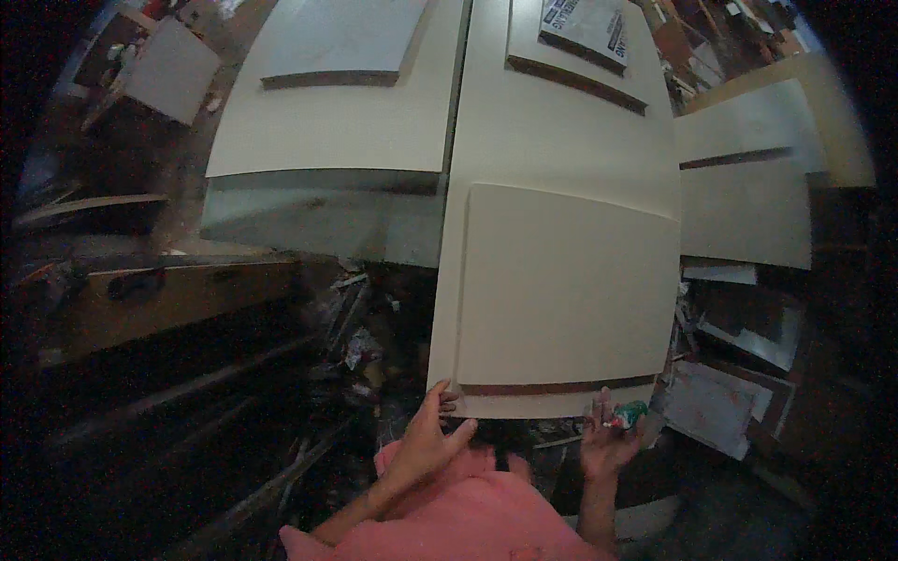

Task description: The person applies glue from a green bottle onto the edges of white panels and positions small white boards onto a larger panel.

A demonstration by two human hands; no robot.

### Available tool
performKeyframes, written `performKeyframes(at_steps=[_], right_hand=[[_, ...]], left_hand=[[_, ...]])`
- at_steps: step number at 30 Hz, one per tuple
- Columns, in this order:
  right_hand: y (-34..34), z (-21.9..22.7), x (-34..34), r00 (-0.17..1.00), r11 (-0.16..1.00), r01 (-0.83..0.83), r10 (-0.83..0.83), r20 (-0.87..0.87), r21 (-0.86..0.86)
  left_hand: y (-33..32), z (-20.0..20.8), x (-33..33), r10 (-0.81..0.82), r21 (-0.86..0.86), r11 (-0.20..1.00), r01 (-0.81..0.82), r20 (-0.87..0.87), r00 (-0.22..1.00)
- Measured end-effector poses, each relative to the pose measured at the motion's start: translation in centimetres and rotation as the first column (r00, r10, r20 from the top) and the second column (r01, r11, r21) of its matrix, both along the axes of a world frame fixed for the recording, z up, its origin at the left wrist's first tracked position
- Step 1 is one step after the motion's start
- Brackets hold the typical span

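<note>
A pink shirt lies nearest, low in the view. The long cream panel runs from the near edge of the work to the far side. To its left, across a narrow dark gap, is a second cream panel. A smaller cream board lies flat on the long panel's near half, its dark brown edge facing the person. Far left, a thick white board rests on the second panel. Near right, a stained whitish board lies lower, beyond the right hand. The left hand is at the long panel's near-left corner, thumb spread wide from the fingers; firm contact is unclear. The right hand, palm up by the near-right corner, holds a small green-and-red object in loosely curled fingers.
</note>
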State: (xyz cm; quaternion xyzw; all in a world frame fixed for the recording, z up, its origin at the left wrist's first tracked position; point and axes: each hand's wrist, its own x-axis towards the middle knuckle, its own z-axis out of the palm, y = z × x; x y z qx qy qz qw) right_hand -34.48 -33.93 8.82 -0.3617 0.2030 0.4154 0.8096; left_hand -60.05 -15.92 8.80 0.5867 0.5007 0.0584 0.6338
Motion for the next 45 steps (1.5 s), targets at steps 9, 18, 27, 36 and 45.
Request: performKeyframes(at_steps=[9, 18, 27, 36, 45], right_hand=[[-2.3, -3.7, 2.2, 0.984, 0.988, -0.108, 0.122, -0.128, 0.113], [-1.9, -8.0, 2.5, 0.976, 0.962, -0.181, 0.202, -0.084, 0.206], [-0.2, -8.7, 3.9, 0.968, 0.912, -0.148, 0.212, -0.13, 0.382], [1.5, -9.5, 5.7, 0.952, 0.938, -0.272, 0.295, -0.081, 0.217], [2.1, -9.1, 5.6, 0.945, 0.917, -0.308, 0.326, -0.03, 0.253]], left_hand=[[-5.3, -5.0, 3.1, 0.539, -0.281, 0.829, -0.483, 0.173, 0.824], [-4.9, -7.6, 4.6, 0.802, -0.309, 0.597, -0.741, 0.213, 0.557], [-3.4, -9.0, 5.8, 0.777, -0.254, 0.625, -0.738, 0.289, 0.559], [-0.5, -8.6, 7.8, 0.813, -0.216, 0.576, -0.789, 0.251, 0.525], [-0.2, -9.9, 7.1, 0.761, -0.154, 0.64, -0.753, 0.262, 0.594]])
